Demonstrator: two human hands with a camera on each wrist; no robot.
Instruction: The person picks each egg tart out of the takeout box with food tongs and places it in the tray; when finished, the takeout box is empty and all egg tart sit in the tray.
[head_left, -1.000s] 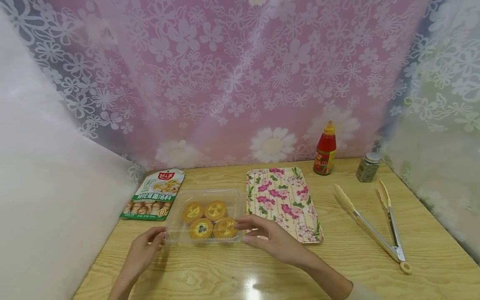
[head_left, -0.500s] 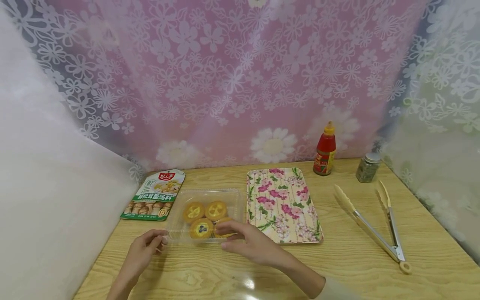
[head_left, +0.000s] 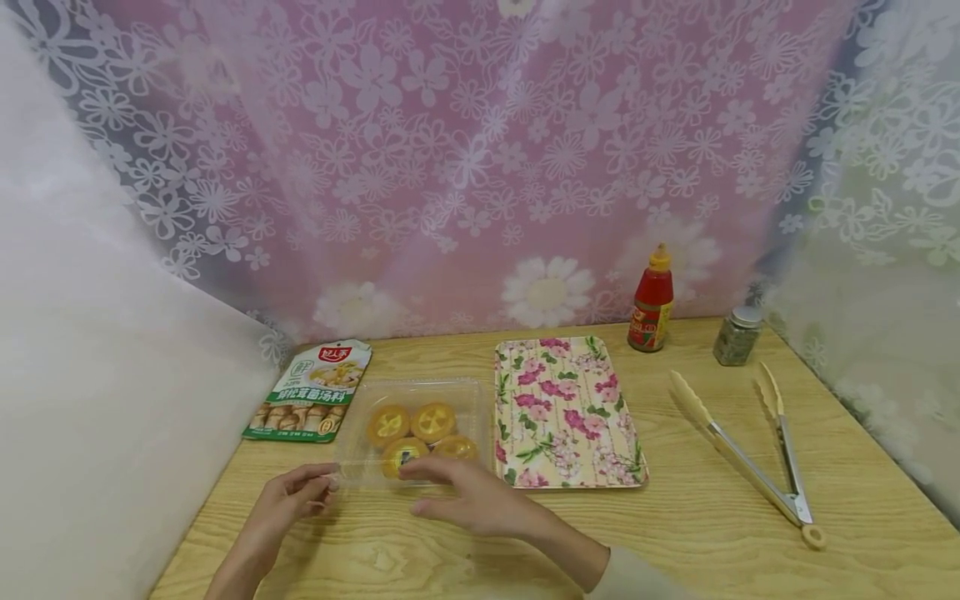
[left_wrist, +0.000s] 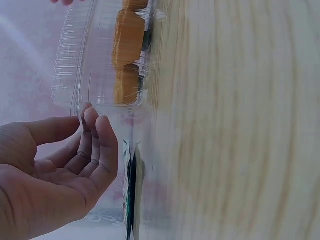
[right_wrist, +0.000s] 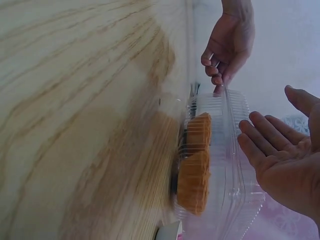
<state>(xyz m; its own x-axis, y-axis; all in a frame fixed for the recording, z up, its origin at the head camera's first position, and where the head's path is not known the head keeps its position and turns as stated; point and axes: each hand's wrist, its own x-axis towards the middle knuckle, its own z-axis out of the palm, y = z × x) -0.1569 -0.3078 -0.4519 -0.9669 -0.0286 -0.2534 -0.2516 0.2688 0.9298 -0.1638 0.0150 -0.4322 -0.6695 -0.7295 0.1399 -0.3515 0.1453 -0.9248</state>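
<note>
Clear box [head_left: 420, 382] with tarts [head_left: 432, 422] on desk [head_left: 360, 554], left of flower tray [head_left: 562, 408]. Left hand [head_left: 283, 505]: fingers pinch box's near left corner. Right hand [head_left: 480, 502]: fingers straight, by near edge. Best: hold corner still, work softly, keep box flat; thin plastic could bend.

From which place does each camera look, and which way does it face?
Head: on the head, facing forward and down at the pale wooden table; left hand and right hand show, with forearms.
Left wrist: worn there, facing low across the table, picture sideways, toward the rectangular clear plastic box; the left hand shows large, apparently some of the right hand at top.
Right wrist: worn there, facing the box, also low and sideways; right hand shows large, left hand beyond the box.
Shared: both wrist views show the box and left hand.
</note>
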